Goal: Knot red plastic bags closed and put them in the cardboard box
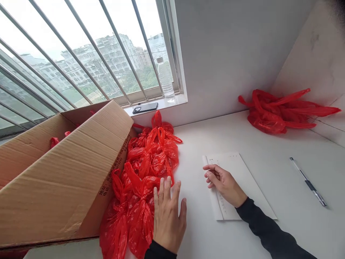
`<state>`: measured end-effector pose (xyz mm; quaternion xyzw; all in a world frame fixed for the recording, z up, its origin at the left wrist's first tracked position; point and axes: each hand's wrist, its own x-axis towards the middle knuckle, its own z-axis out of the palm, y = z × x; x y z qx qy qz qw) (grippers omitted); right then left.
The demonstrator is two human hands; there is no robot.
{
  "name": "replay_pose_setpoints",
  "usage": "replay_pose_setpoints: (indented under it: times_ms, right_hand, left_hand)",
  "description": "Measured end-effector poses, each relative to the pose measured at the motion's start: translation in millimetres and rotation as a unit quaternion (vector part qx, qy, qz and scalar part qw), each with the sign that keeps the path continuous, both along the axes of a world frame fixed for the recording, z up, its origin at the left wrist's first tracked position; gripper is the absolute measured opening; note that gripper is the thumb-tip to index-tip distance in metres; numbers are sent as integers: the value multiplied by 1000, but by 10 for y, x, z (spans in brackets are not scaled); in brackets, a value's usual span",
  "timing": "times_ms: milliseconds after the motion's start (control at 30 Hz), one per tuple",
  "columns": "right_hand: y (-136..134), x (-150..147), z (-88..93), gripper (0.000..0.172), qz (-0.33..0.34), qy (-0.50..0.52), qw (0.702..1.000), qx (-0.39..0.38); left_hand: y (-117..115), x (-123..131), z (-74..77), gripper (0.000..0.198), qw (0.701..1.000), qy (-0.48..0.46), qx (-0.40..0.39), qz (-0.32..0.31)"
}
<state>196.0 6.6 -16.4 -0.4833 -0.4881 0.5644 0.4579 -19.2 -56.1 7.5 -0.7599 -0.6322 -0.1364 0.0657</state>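
Observation:
My left hand [169, 212] is open with its fingers spread, at the right side of a pile of knotted red plastic bags [142, 212]. Its fingertips lie over or against the nearest bag; whether they press on it I cannot tell. What is inside the bags does not show clearly. Over a white notepad [249, 190] with lines of small writing, my right hand [223, 181] is loosely curled. Its fingers are partly apart, and nothing shows between them. To the right of the notepad lies a pen [308, 182] with a dark grip.
A large cardboard box [81, 169] stands open at the left, with red bags [54, 142] inside. Loose red plastic bags [280, 111] lie at the back right against the wall. On the windowsill are a phone [145, 107] and a clear bottle [166, 81]. Metal bars [115, 34] cross the window.

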Motion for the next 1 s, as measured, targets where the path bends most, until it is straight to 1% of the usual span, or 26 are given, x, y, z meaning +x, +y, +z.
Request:
replay_pose_setpoints:
  times_ms: [100, 200, 267, 333, 400, 500, 600, 667, 733, 800, 867, 933, 1000]
  right_hand:
    - [21, -10, 25, 28, -4, 11, 1000, 5]
    - [50, -20, 38, 26, -5, 20, 1000, 11]
    - [62, -25, 37, 25, -8, 20, 1000, 12]
    - [67, -28, 32, 25, -9, 18, 1000, 12]
    - [68, -27, 26, 25, -5, 18, 1000, 12]
    - [65, -23, 16, 25, 1, 14, 1000, 11]
    - [55, -18, 7, 25, 3, 6, 1000, 7]
    - [47, -18, 5, 26, 2, 0, 1000, 5]
    - [39, -21, 8, 26, 3, -4, 1000, 3]
    - [31, -25, 13, 26, 5, -8, 1000, 2]
    - [25, -28, 17, 26, 8, -11, 1000, 3]
    - [22, -30, 17, 26, 10, -13, 1000, 5]
    - [24, -31, 12, 27, 13, -15, 1000, 6]
  left_hand:
    - [129, 75, -38, 48, 1000, 18, 18, 10]
    - [407, 90, -5, 51, 997, 29, 37, 56]
    - [620, 94, 28, 55, 995, 38, 35, 85]
    - [797, 99, 40, 58, 993, 48, 12, 109]
    - [914, 107, 17, 59, 991, 61, -35, 118]
    - [973, 135, -63, 55, 988, 77, -86, 100]
    - [958, 182, -112, 56, 990, 69, -91, 78]
    - [953, 206, -92, 56, 992, 47, -91, 68]
    - [974, 209, -33, 53, 994, 23, -80, 64]
    - [1026, 191, 36, 50, 995, 7, -56, 78]
    - [1097, 164, 80, 52, 992, -11, -50, 117]
    - [1168, 147, 80, 57, 985, -33, -74, 151]
    - [1222, 148, 54, 59, 981, -48, -102, 158]
